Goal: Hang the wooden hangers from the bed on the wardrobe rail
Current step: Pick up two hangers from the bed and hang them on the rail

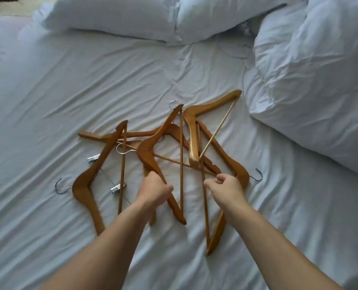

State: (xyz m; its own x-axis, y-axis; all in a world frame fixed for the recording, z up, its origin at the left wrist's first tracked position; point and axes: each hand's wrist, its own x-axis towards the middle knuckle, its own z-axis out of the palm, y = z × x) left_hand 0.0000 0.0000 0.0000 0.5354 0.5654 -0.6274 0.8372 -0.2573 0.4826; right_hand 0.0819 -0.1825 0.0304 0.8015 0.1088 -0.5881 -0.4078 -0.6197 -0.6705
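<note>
Several wooden hangers with metal hooks lie tangled in a pile on the white bed sheet. One at the left has a wire bar with two metal clips. My left hand is closed around the arm of a middle hanger. My right hand has its fingers curled on the thin bar of a right-hand hanger, next to its wooden shoulder. The wardrobe rail is out of view.
Two white pillows lie along the head of the bed. A bunched white duvet fills the right side, close to the hangers. A strip of floor shows at the top left corner.
</note>
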